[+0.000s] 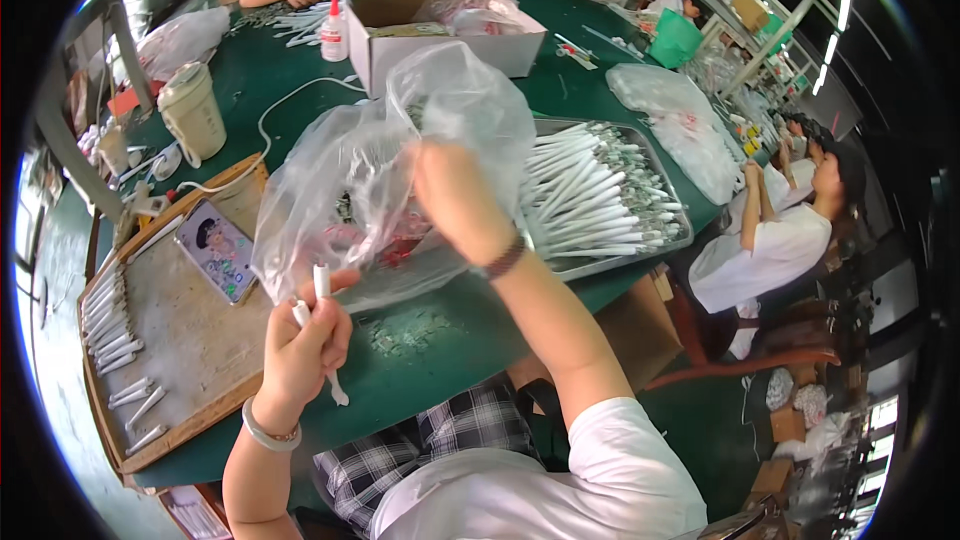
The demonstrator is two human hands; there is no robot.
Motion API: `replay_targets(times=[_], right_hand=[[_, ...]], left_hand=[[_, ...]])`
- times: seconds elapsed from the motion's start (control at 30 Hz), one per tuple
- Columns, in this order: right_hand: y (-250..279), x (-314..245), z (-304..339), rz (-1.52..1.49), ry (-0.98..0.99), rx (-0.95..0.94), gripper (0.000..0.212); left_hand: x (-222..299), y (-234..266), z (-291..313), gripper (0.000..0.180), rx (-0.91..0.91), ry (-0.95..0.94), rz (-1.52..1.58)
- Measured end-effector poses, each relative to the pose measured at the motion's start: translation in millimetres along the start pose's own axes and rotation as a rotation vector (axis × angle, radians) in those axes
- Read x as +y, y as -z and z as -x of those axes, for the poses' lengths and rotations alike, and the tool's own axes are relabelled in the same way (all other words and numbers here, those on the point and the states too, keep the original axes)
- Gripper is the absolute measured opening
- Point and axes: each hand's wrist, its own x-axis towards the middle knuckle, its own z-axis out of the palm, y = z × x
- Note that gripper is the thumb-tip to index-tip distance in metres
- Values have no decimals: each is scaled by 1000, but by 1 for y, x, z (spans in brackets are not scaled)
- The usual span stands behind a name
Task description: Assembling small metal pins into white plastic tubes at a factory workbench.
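Slim white tubes (pixel 321 282) stick out of my left hand (pixel 308 342), whose fingers are closed around them. Just above it, a large clear plastic bag (pixel 318 185) stands crumpled and open, with reddish and dark small pieces showing faintly through it. My right hand (pixel 452 190) reaches in at the bag's upper part; its fingers are blurred and hidden by the plastic. To the right of the bag lies a metal tray (pixel 686 240) heaped with white sticks (pixel 585 190) that have clear, greenish ends. Small greenish crumbs (pixel 410 332) are scattered on the green table in front of me.
On the left, a wood-rimmed board (pixel 200 402) carries a phone (pixel 217 250) and rows of white sticks (pixel 108 315). A lidded cup (pixel 192 112), a red-capped bottle (pixel 333 35) and a white carton (pixel 430 58) stand farther back. Other people sit across and at right.
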Motion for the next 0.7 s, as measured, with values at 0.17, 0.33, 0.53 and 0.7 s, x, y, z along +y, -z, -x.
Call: replay_targets(times=[0.17, 0.33, 0.53, 0.7], right_hand=[[48, -12, 9, -36, -43, 241, 11], [47, -69, 28, -633, 126, -50, 12], [22, -90, 39, -617, 298, -118, 17], [13, -86, 36, -1109, -170, -569, 21]], left_hand=[[-1, 2, 5, 28, -45, 64, -48], [-6, -3, 4, 27, 114, -83, -47], [-11, 15, 1, 11, 287, -276, -48], [-2, 7, 5, 8, 384, -204, -78]])
